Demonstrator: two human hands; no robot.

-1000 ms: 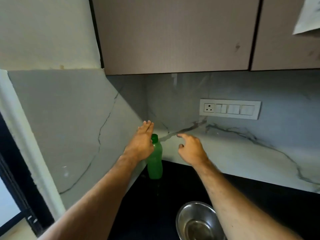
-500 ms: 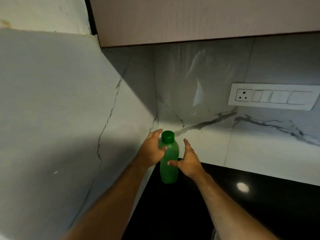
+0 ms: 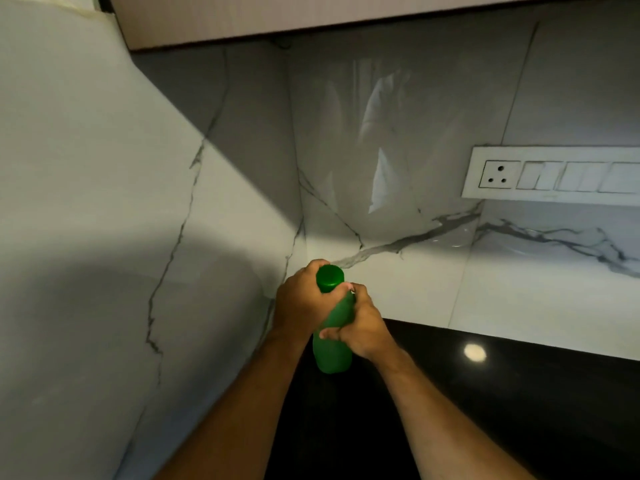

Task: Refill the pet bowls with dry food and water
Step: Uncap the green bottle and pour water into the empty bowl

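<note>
Both hands clench the green plastic bottle (image 3: 333, 344), left hand (image 3: 303, 303) just under its round green cap (image 3: 329, 277), right hand (image 3: 362, 323) below, so uncapping for water looks next.

Capped green bottle (image 3: 331, 355) stands slightly tilted on the black counter (image 3: 519, 393).

Smooth green plastic bottle (image 3: 331, 355), glossy black countertop (image 3: 519, 393), polished veined marble wall (image 3: 398, 188).

Green bottle (image 3: 331, 355) middle behind hands; switch panel (image 3: 554, 176) cut off right
</note>
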